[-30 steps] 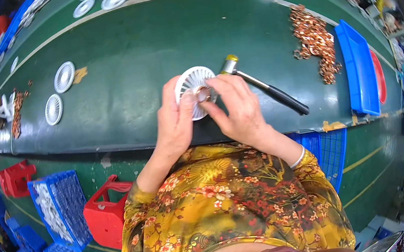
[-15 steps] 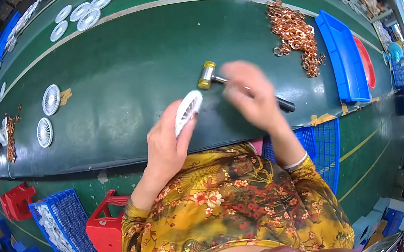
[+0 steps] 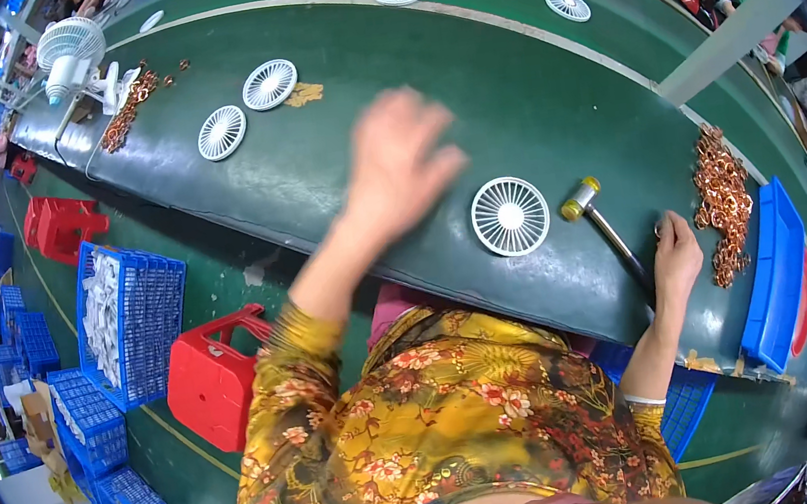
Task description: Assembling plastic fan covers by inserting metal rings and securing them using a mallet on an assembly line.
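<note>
A round white slotted grille (image 3: 510, 217) lies flat on the green table in front of me. My left hand (image 3: 400, 164) is in the air to its left, empty, with its fingers apart and slightly smeared by motion. To the grille's right lies a mallet (image 3: 611, 232) with a yellow-faced head and a dark handle. Beside that handle, my right hand (image 3: 676, 257) is closed in a pinch; something small shows at the fingertips, too small to name. Just beyond it is a heap of copper-coloured rings (image 3: 722, 198).
Two more white grilles (image 3: 269, 85) lie at the left, near a second line of copper rings (image 3: 132, 112) and a small fan (image 3: 69, 56). A blue tray (image 3: 774, 277) stands at the right edge. On the floor are a red stool (image 3: 213, 386) and a blue crate (image 3: 140, 320).
The white grille has left my left hand and lies on the table. My left hand has moved to the left; my right has moved toward the ring heap. The view has turned left.
</note>
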`<act>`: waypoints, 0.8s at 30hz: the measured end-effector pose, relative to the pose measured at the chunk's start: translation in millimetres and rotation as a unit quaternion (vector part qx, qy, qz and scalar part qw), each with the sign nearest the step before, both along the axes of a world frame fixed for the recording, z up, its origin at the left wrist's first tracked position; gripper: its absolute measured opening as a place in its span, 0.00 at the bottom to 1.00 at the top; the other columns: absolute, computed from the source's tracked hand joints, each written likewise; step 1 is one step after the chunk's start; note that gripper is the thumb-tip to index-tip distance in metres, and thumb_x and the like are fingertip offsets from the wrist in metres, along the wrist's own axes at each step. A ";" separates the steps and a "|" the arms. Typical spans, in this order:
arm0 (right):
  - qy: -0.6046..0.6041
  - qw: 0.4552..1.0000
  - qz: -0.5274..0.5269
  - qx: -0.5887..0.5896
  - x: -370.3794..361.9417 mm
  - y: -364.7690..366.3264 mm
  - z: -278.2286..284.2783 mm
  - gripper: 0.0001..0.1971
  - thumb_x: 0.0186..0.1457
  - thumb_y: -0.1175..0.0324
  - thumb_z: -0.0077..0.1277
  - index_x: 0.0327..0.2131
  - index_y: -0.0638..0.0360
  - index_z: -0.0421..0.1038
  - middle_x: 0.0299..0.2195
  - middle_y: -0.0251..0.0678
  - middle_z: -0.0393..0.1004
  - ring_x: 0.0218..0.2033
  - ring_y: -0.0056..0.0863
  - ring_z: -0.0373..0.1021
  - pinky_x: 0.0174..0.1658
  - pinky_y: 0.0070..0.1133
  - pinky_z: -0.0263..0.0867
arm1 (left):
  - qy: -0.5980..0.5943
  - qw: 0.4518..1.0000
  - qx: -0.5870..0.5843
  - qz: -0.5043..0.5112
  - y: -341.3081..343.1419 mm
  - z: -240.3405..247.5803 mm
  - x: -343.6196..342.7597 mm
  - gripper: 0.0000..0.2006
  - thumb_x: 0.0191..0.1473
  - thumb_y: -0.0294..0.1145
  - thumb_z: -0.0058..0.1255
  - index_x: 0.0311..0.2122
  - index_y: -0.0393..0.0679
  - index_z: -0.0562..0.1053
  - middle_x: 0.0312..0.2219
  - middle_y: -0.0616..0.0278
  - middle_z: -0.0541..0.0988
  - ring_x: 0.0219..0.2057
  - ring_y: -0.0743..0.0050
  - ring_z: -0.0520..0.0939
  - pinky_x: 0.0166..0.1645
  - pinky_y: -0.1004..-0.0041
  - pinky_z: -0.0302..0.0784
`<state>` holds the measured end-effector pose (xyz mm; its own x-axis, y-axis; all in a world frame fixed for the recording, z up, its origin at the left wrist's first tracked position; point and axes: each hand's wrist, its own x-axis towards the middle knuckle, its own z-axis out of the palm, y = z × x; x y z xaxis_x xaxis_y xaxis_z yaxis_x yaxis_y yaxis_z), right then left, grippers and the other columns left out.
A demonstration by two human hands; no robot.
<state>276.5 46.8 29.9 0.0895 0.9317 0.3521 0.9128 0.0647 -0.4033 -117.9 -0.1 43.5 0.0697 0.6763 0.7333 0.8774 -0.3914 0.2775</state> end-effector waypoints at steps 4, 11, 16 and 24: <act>-0.054 0.995 -0.049 0.071 -3.4 1.3 4.1 0.14 0.54 0.61 0.53 0.38 0.60 0.69 0.33 0.46 0.72 0.35 0.45 0.70 0.38 0.34 0.66 | 0.096 0.939 -0.067 0.322 58.0 -19.0 -121.4 0.33 0.45 0.55 0.57 0.52 0.42 0.67 0.47 0.38 0.69 0.50 0.40 0.68 0.53 0.50 0.64; -0.050 0.998 0.002 0.028 -25.9 -7.3 2.8 0.08 0.48 0.70 0.55 0.32 0.60 0.70 0.30 0.45 0.72 0.32 0.43 0.70 0.37 0.32 0.68 | 0.043 0.883 -0.260 0.389 48.2 -40.1 -161.2 0.19 0.57 0.47 0.42 0.50 0.53 0.70 0.34 0.45 0.79 0.35 0.40 0.79 0.39 0.50 0.73; 0.254 0.950 0.143 0.113 -59.9 -12.6 12.9 0.06 0.46 0.76 0.58 0.30 0.64 0.73 0.33 0.40 0.73 0.32 0.28 0.74 0.36 0.22 0.70 | -0.202 0.951 -0.073 0.224 18.3 -13.9 -86.3 0.14 0.60 0.37 0.43 0.45 0.39 0.70 0.32 0.47 0.79 0.32 0.57 0.82 0.35 0.65 0.74; 0.171 0.909 0.289 0.247 -104.0 -44.9 36.6 0.12 0.37 0.80 0.63 0.29 0.59 0.74 0.29 0.36 0.72 0.27 0.29 0.69 0.28 0.22 0.65 | -0.593 0.755 -0.207 -0.189 -20.7 2.5 90.3 0.11 0.63 0.33 0.40 0.43 0.37 0.69 0.34 0.67 0.73 0.36 0.84 0.72 0.43 0.80 0.69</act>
